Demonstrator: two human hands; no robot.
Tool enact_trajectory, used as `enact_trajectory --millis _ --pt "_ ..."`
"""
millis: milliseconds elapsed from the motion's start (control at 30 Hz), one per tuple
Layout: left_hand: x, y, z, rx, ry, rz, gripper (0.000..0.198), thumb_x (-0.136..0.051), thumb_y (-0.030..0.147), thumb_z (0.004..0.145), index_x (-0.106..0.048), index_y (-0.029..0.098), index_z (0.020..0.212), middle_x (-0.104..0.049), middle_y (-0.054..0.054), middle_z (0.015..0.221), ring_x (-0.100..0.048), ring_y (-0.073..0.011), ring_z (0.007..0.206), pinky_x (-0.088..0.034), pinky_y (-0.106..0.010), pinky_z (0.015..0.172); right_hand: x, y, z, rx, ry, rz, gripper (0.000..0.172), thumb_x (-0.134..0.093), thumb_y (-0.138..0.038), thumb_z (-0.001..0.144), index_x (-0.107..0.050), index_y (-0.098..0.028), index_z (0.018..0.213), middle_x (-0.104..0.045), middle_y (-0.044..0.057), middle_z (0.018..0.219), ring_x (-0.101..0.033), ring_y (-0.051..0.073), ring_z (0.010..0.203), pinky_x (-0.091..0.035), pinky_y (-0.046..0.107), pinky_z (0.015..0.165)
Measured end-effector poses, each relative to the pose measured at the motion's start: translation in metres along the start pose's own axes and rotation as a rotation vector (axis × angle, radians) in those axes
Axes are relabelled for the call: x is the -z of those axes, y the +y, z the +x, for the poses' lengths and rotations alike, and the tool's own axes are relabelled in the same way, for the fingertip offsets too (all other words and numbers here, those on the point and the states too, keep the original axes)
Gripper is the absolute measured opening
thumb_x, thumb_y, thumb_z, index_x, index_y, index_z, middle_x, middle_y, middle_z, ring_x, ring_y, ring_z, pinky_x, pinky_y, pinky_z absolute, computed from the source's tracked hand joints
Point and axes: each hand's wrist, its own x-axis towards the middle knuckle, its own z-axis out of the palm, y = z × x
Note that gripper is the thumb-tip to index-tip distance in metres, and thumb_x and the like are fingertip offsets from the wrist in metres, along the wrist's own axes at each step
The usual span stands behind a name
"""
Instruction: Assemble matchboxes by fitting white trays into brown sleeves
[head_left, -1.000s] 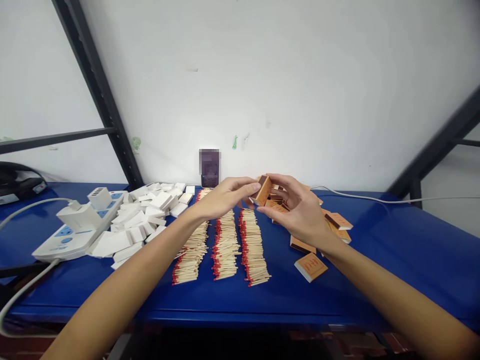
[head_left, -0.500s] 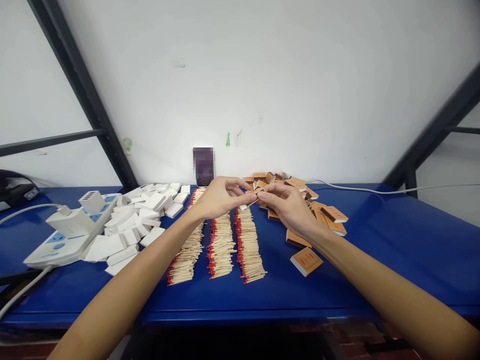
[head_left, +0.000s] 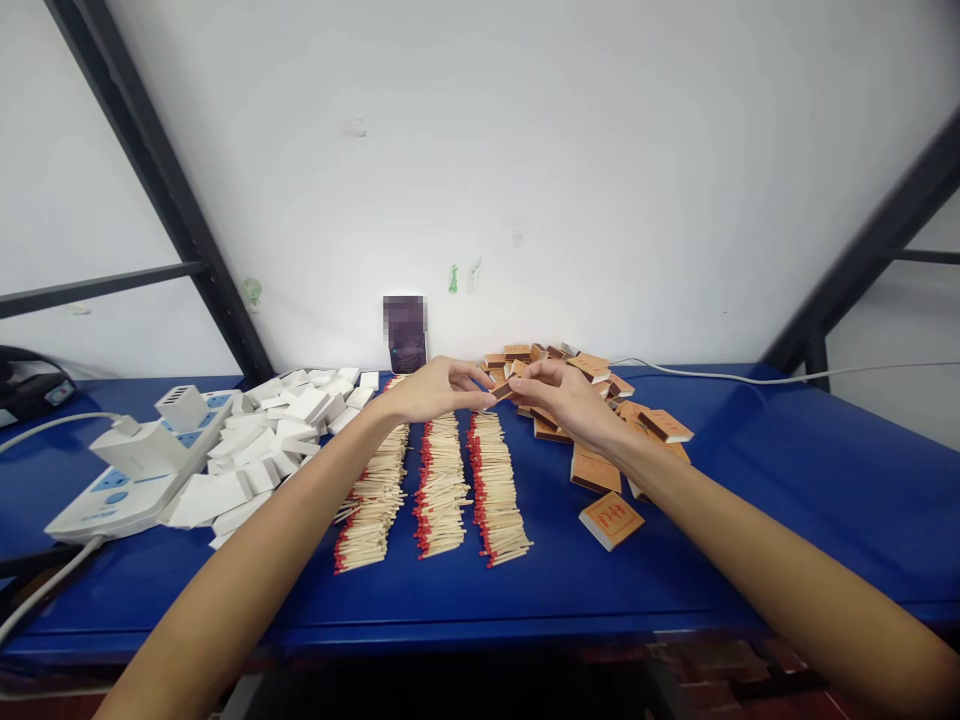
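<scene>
A small matchbox (head_left: 504,388) with a brown striking side is held up over the far ends of the match rows. My right hand (head_left: 564,398) pinches its right end between thumb and fingers. At the left end, the thumb and fingertips of my left hand (head_left: 439,388) close on the box. Below lie three rows of loose matches (head_left: 499,490) with red heads to the left. Orange matchboxes (head_left: 596,468) are heaped beside and behind my right hand, and one matchbox (head_left: 612,521) lies nearest the front.
White box trays (head_left: 255,450) are piled on the left, next to a white power strip (head_left: 112,500) with chargers. A dark-screened phone (head_left: 406,340) leans on the wall. A white cable (head_left: 697,375) crosses the blue table (head_left: 825,500) at the back right. Black metal posts (head_left: 217,290) frame both sides.
The white tray part that showed at the box's left end is no longer visible, and the brown striking side shows now. My hands have shifted slightly; the view moved a little.
</scene>
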Motion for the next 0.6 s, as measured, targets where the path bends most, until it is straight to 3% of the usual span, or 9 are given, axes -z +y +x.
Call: enact_trajectory --millis 133,333,433,600 --pt "0.007 -0.005 0.009 -0.023 -0.022 0.104 0.039 -0.075 0.035 0.071 -0.07 0.015 0.104 -0.074 -0.011 0.092 -0.068 -0.0208 0.086 -0.053 -0.039 0.082 0.01 -0.004 0.004 0.099 -0.085 -0.148 0.039 -0.078 -0.037 0.069 -0.047 -0.023 0.089 -0.067 0.006 0.103 -0.066 0.022 0.095 -0.051 0.044 0.089" --pt "0.01 0.005 0.01 -0.214 -0.053 0.197 0.057 -0.065 0.018 0.068 -0.06 0.018 0.125 -0.068 -0.01 0.109 -0.064 -0.0216 0.1 -0.053 -0.038 0.084 0.017 -0.013 -0.001 0.087 -0.351 0.066 0.04 -0.072 -0.025 0.07 -0.056 -0.023 0.106 -0.059 0.008 0.124 -0.063 0.019 0.097 -0.053 0.041 0.086" --pt "0.007 0.01 0.009 -0.281 -0.069 0.154 0.053 -0.059 0.013 0.067 -0.06 0.018 0.119 -0.067 -0.008 0.11 -0.064 -0.0207 0.1 -0.053 -0.037 0.084 0.012 -0.016 -0.001 0.079 -0.328 0.152 0.043 -0.071 -0.022 0.067 -0.057 -0.024 0.107 -0.059 0.007 0.124 -0.063 0.02 0.099 -0.053 0.04 0.085" --pt "0.0 0.006 0.011 -0.322 0.067 0.145 0.041 -0.059 0.015 0.067 -0.056 0.018 0.107 -0.066 -0.005 0.101 -0.064 -0.018 0.092 -0.05 -0.036 0.088 0.006 -0.018 0.004 0.013 -0.143 0.231 0.041 -0.072 -0.026 0.072 -0.057 -0.022 0.11 -0.065 0.005 0.104 -0.064 0.018 0.092 -0.051 0.038 0.087"
